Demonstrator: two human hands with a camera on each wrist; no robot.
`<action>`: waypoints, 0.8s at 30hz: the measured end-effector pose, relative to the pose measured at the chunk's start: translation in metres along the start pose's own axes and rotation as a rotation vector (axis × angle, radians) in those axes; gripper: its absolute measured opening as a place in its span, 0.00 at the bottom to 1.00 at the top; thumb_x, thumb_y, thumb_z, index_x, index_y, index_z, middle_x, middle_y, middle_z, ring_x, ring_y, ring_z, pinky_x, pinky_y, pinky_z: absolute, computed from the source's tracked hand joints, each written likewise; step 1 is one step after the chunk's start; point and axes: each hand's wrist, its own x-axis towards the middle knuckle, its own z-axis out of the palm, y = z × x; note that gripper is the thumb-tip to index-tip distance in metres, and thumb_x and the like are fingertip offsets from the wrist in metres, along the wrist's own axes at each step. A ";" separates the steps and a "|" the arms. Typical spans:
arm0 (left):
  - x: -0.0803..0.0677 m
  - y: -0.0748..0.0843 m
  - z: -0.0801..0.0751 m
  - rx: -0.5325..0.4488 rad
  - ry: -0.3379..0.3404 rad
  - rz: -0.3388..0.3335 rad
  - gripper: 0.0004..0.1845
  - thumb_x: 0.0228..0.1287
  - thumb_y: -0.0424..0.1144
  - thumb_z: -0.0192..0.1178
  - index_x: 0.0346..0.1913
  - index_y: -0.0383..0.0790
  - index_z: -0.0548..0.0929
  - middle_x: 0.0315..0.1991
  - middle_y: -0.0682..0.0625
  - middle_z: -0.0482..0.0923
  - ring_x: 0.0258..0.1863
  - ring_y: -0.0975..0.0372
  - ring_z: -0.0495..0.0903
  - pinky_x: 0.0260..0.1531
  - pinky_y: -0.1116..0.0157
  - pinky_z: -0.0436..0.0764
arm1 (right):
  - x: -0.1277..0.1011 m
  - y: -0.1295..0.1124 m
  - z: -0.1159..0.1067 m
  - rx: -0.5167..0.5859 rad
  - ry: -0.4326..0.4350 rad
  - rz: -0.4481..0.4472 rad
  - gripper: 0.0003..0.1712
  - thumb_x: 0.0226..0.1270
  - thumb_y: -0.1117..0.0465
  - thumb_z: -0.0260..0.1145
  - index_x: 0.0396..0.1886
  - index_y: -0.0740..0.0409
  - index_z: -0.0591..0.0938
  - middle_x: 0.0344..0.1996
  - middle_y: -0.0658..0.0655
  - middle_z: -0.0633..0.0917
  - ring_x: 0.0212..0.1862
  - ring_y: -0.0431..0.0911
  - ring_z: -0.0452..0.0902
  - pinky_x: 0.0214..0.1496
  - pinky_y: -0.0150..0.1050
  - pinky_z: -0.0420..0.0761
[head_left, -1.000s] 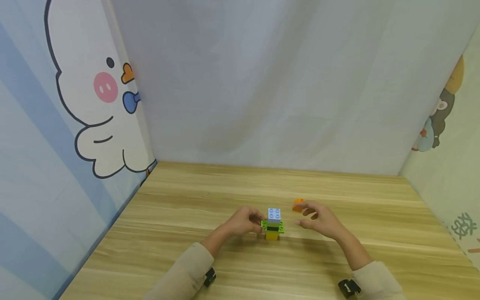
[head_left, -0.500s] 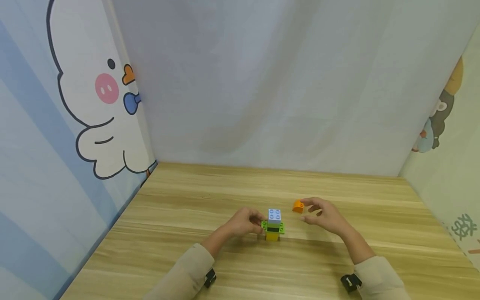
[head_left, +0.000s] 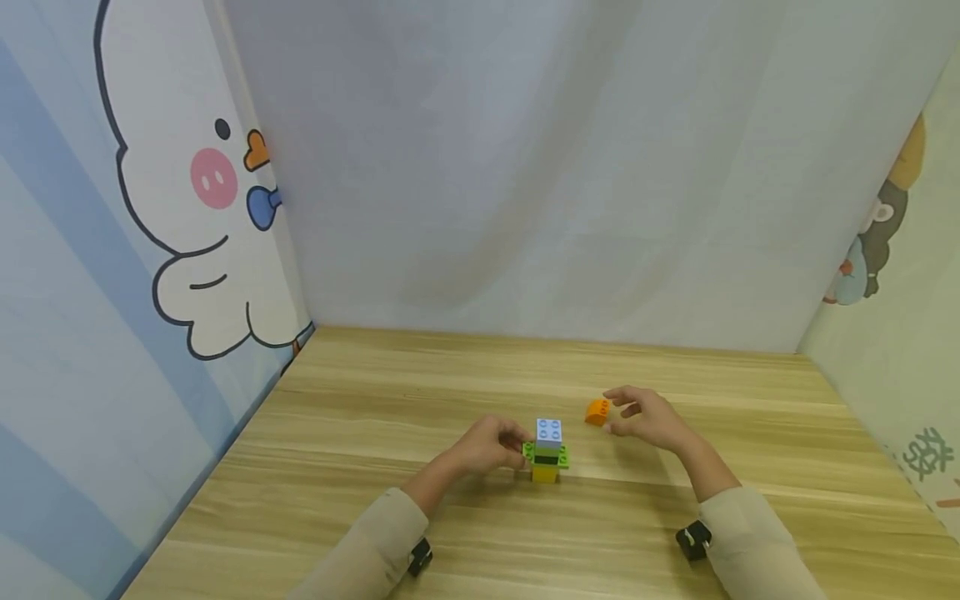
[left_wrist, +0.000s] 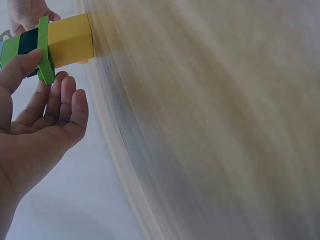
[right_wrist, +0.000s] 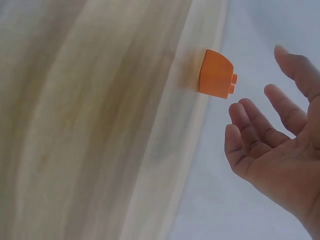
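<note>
A small brick stack (head_left: 547, 450) stands on the wooden table (head_left: 450, 533): yellow at the bottom, then a green plate, a dark layer and a light blue brick on top. My left hand (head_left: 487, 446) rests at its left side. In the left wrist view the thumb (left_wrist: 22, 65) touches the green plate of the stack (left_wrist: 67, 37), while the other fingers (left_wrist: 62, 107) hang relaxed and apart from it. An orange brick (head_left: 597, 411) lies on its side to the right. My right hand (head_left: 648, 421) hovers just beside it, fingers spread and not touching the orange brick (right_wrist: 216, 74).
Printed fabric walls enclose the table on the left (head_left: 112, 292), back (head_left: 562, 208) and right (head_left: 892, 333). Bare wood stretches in front of the stack and out to both sides.
My right hand has moved away from the stack, up toward the orange brick. The left hand and the stack have stayed put.
</note>
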 end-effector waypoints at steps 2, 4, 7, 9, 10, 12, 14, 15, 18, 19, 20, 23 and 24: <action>0.000 0.000 0.000 -0.003 0.000 -0.002 0.18 0.56 0.23 0.71 0.51 0.25 0.85 0.42 0.43 0.86 0.40 0.60 0.82 0.46 0.63 0.85 | 0.004 0.002 0.000 0.008 -0.013 0.015 0.33 0.68 0.63 0.71 0.67 0.76 0.73 0.62 0.78 0.76 0.58 0.70 0.77 0.54 0.58 0.83; 0.000 -0.001 0.001 -0.003 0.001 -0.005 0.18 0.56 0.23 0.71 0.51 0.25 0.85 0.42 0.43 0.86 0.40 0.60 0.82 0.46 0.62 0.85 | 0.006 0.003 0.000 0.029 -0.024 0.032 0.34 0.68 0.63 0.71 0.68 0.77 0.72 0.63 0.79 0.75 0.58 0.71 0.76 0.54 0.59 0.83; 0.001 0.000 0.001 0.000 0.004 -0.003 0.17 0.56 0.22 0.71 0.50 0.25 0.85 0.42 0.43 0.86 0.40 0.60 0.83 0.46 0.62 0.85 | 0.010 0.005 0.000 0.048 -0.035 0.058 0.35 0.69 0.64 0.71 0.69 0.78 0.70 0.63 0.81 0.73 0.60 0.73 0.75 0.56 0.60 0.82; 0.000 0.000 0.001 0.007 0.004 0.001 0.17 0.56 0.22 0.71 0.50 0.24 0.85 0.42 0.42 0.86 0.40 0.59 0.83 0.46 0.62 0.85 | 0.011 0.006 0.001 0.061 -0.042 0.086 0.36 0.69 0.64 0.71 0.69 0.78 0.69 0.63 0.82 0.73 0.61 0.74 0.74 0.57 0.61 0.81; 0.000 0.000 0.001 0.009 0.004 0.004 0.17 0.56 0.23 0.71 0.50 0.24 0.85 0.42 0.42 0.86 0.40 0.59 0.83 0.46 0.62 0.85 | 0.012 0.007 0.001 0.060 -0.045 0.097 0.36 0.69 0.63 0.70 0.70 0.78 0.69 0.63 0.82 0.73 0.62 0.74 0.73 0.58 0.61 0.81; 0.000 0.000 0.001 0.011 0.004 0.010 0.17 0.56 0.23 0.71 0.50 0.24 0.85 0.42 0.42 0.86 0.40 0.59 0.83 0.46 0.62 0.85 | 0.014 0.009 0.001 0.069 -0.047 0.123 0.36 0.70 0.63 0.70 0.70 0.77 0.69 0.62 0.82 0.74 0.62 0.73 0.73 0.58 0.60 0.81; -0.001 0.000 0.001 0.011 0.004 0.010 0.17 0.56 0.23 0.71 0.50 0.24 0.85 0.42 0.42 0.86 0.40 0.60 0.83 0.45 0.63 0.85 | 0.016 0.012 0.001 0.080 -0.053 0.143 0.36 0.70 0.64 0.69 0.70 0.77 0.68 0.61 0.81 0.75 0.61 0.72 0.74 0.57 0.59 0.82; -0.001 0.000 0.002 0.009 0.003 0.010 0.17 0.56 0.23 0.71 0.50 0.24 0.85 0.42 0.42 0.86 0.40 0.60 0.83 0.45 0.63 0.85 | 0.016 0.013 0.001 0.083 -0.057 0.149 0.36 0.70 0.64 0.69 0.70 0.78 0.68 0.60 0.81 0.75 0.61 0.71 0.75 0.57 0.58 0.82; -0.001 -0.001 0.002 0.001 0.002 0.006 0.17 0.56 0.23 0.71 0.51 0.24 0.85 0.42 0.42 0.86 0.40 0.60 0.83 0.46 0.63 0.85 | 0.018 0.017 0.002 0.100 -0.065 0.168 0.36 0.69 0.65 0.69 0.70 0.78 0.68 0.58 0.80 0.77 0.58 0.68 0.78 0.56 0.56 0.83; -0.001 -0.001 0.002 -0.001 0.001 0.004 0.18 0.56 0.23 0.71 0.51 0.24 0.85 0.42 0.42 0.86 0.40 0.60 0.83 0.46 0.63 0.85 | 0.019 0.018 0.002 0.104 -0.067 0.172 0.36 0.69 0.65 0.69 0.70 0.79 0.67 0.57 0.79 0.78 0.57 0.67 0.78 0.56 0.56 0.83; -0.001 -0.001 0.002 -0.003 0.002 0.003 0.18 0.57 0.23 0.71 0.51 0.24 0.85 0.42 0.42 0.86 0.41 0.60 0.83 0.46 0.62 0.85 | 0.020 0.019 0.002 0.103 -0.065 0.174 0.36 0.69 0.66 0.70 0.70 0.79 0.67 0.57 0.79 0.78 0.56 0.66 0.79 0.56 0.55 0.83; 0.000 -0.001 0.002 0.000 0.002 0.005 0.18 0.57 0.23 0.71 0.51 0.24 0.85 0.42 0.42 0.86 0.41 0.60 0.83 0.46 0.62 0.85 | 0.022 0.020 0.001 0.103 -0.047 0.184 0.36 0.68 0.66 0.71 0.69 0.80 0.68 0.54 0.77 0.79 0.53 0.63 0.80 0.54 0.53 0.83; 0.000 -0.001 0.002 0.003 0.002 0.006 0.18 0.57 0.23 0.71 0.51 0.24 0.85 0.42 0.42 0.86 0.41 0.60 0.83 0.46 0.62 0.85 | 0.022 0.020 0.001 0.100 -0.044 0.184 0.36 0.68 0.66 0.71 0.69 0.80 0.69 0.54 0.77 0.80 0.52 0.62 0.80 0.54 0.52 0.83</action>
